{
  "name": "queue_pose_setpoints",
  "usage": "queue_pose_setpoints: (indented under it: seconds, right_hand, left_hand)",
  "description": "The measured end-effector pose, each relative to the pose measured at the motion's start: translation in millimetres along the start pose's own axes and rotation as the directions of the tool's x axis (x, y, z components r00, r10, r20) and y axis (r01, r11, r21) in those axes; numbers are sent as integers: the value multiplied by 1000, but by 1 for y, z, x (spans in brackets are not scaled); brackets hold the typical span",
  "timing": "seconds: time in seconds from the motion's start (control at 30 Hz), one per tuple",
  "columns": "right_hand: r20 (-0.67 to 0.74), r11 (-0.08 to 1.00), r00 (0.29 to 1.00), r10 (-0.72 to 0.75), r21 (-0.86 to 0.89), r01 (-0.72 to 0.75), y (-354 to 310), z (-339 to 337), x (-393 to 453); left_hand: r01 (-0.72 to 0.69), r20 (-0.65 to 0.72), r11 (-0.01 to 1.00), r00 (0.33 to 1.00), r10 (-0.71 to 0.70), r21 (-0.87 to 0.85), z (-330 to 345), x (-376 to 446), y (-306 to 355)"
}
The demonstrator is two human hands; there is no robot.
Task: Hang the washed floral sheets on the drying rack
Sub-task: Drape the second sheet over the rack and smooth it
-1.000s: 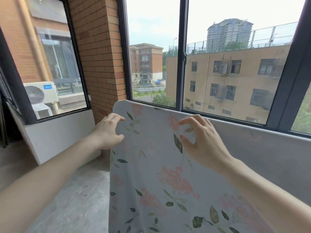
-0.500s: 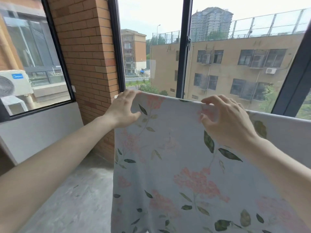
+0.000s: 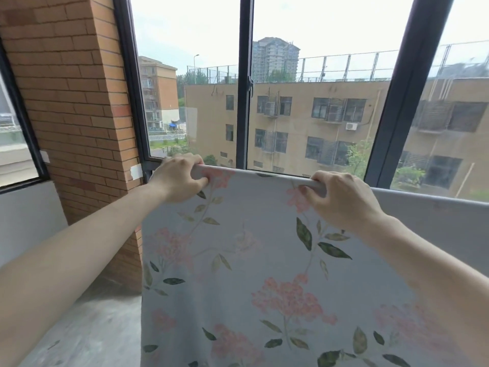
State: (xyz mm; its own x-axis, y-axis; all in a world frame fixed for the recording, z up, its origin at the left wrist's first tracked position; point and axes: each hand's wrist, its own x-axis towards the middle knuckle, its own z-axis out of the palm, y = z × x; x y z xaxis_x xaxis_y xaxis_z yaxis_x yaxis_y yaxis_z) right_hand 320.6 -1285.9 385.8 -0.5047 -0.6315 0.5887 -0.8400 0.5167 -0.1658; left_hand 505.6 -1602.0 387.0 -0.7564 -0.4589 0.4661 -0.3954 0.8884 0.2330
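Observation:
A pale grey floral sheet with pink blossoms and green leaves hangs straight down in front of me, folded over a horizontal rail that it wraps and hides. My left hand grips the wrapped top edge near the sheet's left corner, fingers curled over it. My right hand grips the same edge further right, thumb underneath. To the right of that hand the sheet's top edge carries on level towards the frame's side.
Dark-framed windows stand just behind the sheet, with buildings outside. A brick pillar rises at the left, beside a low grey wall. Bare concrete floor lies to the sheet's lower left.
Both hands have risen with the sheet's top edge and their fingers have closed round it. The view has tilted up and the sheet hangs flatter.

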Motion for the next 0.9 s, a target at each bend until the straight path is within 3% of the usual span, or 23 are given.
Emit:
queue_pose_setpoints:
  seconds: [0.1,0.2,0.3,0.5,0.73,0.9]
  right_hand:
    - [-42,1000,999,-8,-15,8,8,0,-4]
    - [-81,1000,997,-6,-24,4,16,0,-7]
    - [-103,999,995,-3,-48,-2,23,1,-8]
    - [-185,998,983,-17,-65,5,22,7,-13]
    - [-301,1000,953,11,2,-11,25,17,-28]
    - [-371,1000,929,-8,-16,2,31,25,-52]
  left_hand:
    - [45,-91,995,994,-53,-86,7,-4,-19]
    - [168,-152,961,967,-204,-222,17,-12,-45]
    - [248,-113,918,949,-294,-308,28,-25,-70]
    - [423,-7,881,901,-434,-212,57,-39,-106]
    - [452,20,780,870,-492,-432,85,-54,-126]
    - [501,65,752,847,-528,-428,98,-72,-131]
